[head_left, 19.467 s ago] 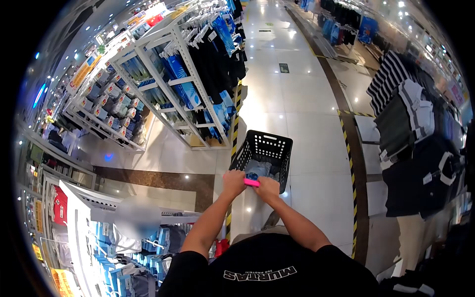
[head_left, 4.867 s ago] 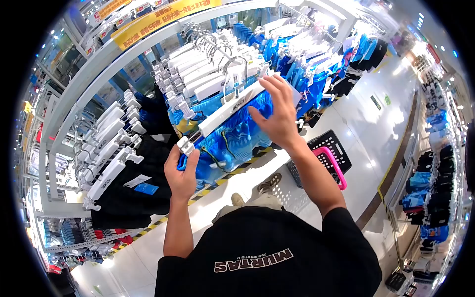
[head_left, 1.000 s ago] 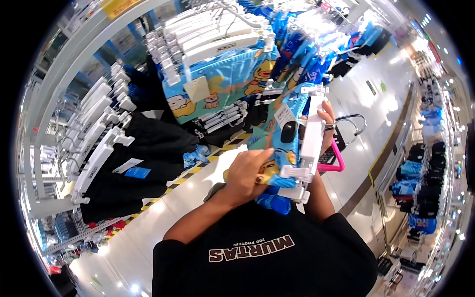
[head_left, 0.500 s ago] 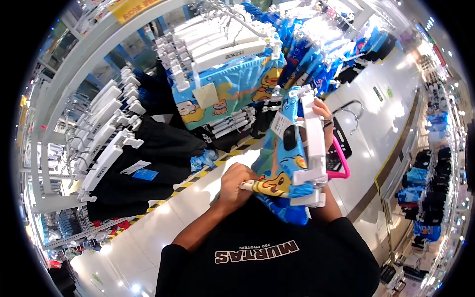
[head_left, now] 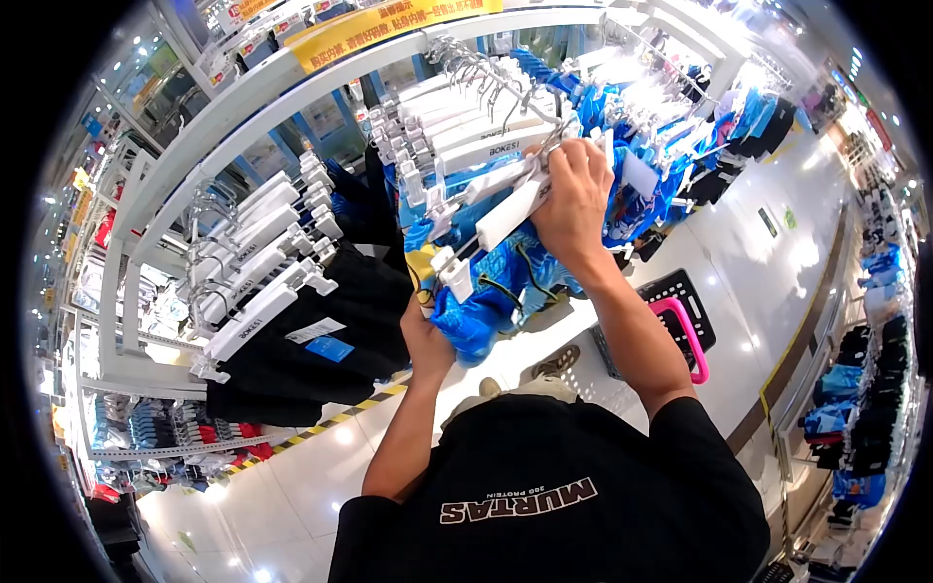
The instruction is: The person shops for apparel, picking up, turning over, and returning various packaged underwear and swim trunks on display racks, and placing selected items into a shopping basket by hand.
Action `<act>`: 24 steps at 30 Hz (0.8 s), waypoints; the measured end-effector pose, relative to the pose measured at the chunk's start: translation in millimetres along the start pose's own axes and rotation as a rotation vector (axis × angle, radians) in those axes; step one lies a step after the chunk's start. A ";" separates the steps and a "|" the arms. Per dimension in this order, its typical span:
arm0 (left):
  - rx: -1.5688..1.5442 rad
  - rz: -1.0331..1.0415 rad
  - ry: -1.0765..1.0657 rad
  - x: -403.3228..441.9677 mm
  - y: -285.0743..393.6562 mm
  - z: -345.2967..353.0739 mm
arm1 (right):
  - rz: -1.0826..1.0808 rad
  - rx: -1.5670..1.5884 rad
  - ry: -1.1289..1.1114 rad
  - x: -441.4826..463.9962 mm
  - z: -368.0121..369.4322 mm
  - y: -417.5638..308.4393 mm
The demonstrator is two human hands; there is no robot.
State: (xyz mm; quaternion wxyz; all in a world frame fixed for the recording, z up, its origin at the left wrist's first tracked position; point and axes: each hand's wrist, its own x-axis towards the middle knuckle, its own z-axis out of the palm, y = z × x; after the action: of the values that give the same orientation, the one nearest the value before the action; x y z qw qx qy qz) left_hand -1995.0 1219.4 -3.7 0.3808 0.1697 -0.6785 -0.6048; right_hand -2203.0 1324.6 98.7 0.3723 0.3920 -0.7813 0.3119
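My right hand (head_left: 575, 199) is closed around the top of white clip hangers (head_left: 510, 216) in front of the crowded rail. From these hangers hang blue patterned shorts (head_left: 471, 325). My left hand (head_left: 428, 340) is closed on the left edge of the shorts, with its fingertips partly hidden by the fabric. Just behind are more white hangers (head_left: 496, 148) marked BOKESI, carrying blue garments. How many hangers my right hand grips, I cannot tell.
Black shorts (head_left: 360, 306) hang at the left on white hangers (head_left: 258, 325). A black basket with a pink handle (head_left: 692, 340) stands on the floor to the right. A yellow sign (head_left: 398, 31) tops the white rack frame (head_left: 126, 233). Clothing racks (head_left: 846, 389) line the far right.
My right hand has moved up and left to the rail with the hangers. My left hand has shifted slightly left and up. The view has turned, showing more of the sign and basket.
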 end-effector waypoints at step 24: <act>-0.110 -0.334 0.001 16.5 -36.6 2.5 | 0.078 0.274 0.104 -26.3 -18.8 6.7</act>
State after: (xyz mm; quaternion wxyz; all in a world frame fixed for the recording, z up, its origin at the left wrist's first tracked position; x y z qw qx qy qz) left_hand -2016.1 1202.0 -33.3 0.2840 0.2596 -0.6066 -0.6957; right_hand -2191.4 1352.6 85.5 0.3428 0.3918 -0.7258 0.4498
